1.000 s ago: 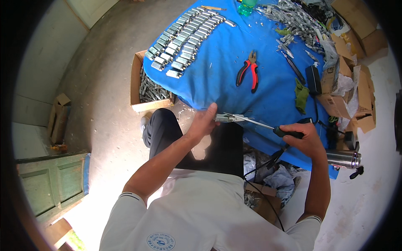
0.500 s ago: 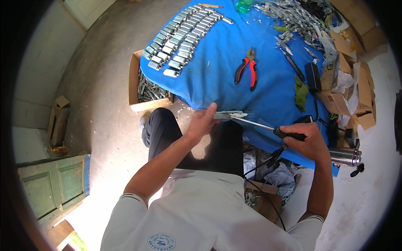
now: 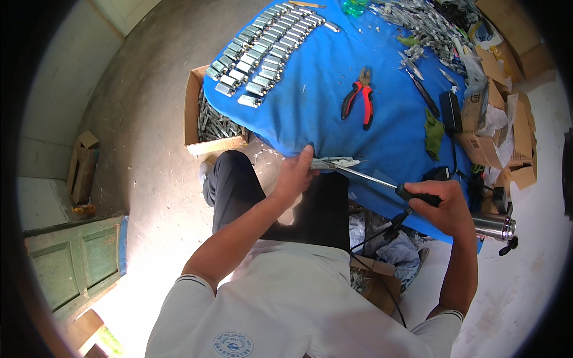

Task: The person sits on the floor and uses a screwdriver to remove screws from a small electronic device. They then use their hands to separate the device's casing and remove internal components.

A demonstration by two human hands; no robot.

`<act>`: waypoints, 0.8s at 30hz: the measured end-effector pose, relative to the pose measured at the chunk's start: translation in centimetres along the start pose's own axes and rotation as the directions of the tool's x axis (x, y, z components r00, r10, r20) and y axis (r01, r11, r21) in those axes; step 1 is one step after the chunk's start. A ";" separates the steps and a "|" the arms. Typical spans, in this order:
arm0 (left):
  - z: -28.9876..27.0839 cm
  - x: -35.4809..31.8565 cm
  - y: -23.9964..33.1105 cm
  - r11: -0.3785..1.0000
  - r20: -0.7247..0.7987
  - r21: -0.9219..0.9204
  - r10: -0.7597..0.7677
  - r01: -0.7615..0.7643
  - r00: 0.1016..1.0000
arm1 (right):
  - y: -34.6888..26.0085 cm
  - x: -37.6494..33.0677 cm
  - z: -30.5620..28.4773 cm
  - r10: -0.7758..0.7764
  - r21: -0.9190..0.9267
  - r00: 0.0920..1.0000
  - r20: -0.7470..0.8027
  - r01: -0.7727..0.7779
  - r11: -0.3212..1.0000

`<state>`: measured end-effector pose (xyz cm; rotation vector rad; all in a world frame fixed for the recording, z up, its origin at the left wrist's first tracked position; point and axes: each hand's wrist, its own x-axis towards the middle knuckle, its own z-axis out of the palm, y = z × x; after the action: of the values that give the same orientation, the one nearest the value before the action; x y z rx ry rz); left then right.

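My left hand [image 3: 295, 177] is closed around one end of a slim, pale grey metal-looking part [image 3: 340, 162], its thumb lying along the top. The part sticks out to the right at the table's near edge, above my lap. Its exact kind I cannot make out. In my right hand [image 3: 444, 206] is a screwdriver [image 3: 377, 180] with a dark handle, fingers wrapped round the grip. The shaft slants up and left, and its tip meets the part near the middle. Beyond my hands lie pliers [image 3: 359, 100] with red and black handles, jaws pointing away.
Rows of silver metal blocks [image 3: 255, 88] cover the far left of the blue cloth [image 3: 298, 122]. Small metal parts [image 3: 412, 27] pile up at the far right. A box of parts [image 3: 215, 143] stands left of the table. Cartons [image 3: 477, 149] and a steel flask [image 3: 492, 225] are on the right.
The whole view has shifted slightly, so the table sits a little further right. Both hands keep their hold, and the screwdriver tip stays at the grey part.
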<state>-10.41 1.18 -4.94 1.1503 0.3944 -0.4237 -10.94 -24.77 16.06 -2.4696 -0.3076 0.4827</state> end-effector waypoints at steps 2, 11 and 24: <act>0.1 0.0 0.0 1.000 0.010 0.004 0.005 -0.005 1.000 | 0.2 0.0 0.1 -0.004 0.008 1.000 -0.009 0.004 1.000; 0.2 0.0 -0.6 0.999 0.046 0.046 0.026 -0.029 0.999 | -0.7 0.7 -1.6 -0.018 0.011 0.999 0.049 0.017 1.000; 0.7 0.2 -0.2 0.993 -0.068 0.077 0.094 -0.089 0.993 | 0.4 0.2 -0.2 -0.059 0.012 0.998 0.003 0.059 0.998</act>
<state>-10.28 0.42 -4.90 1.2530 0.3896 -0.3196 -10.65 -25.16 15.94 -2.4406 -0.3772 0.4630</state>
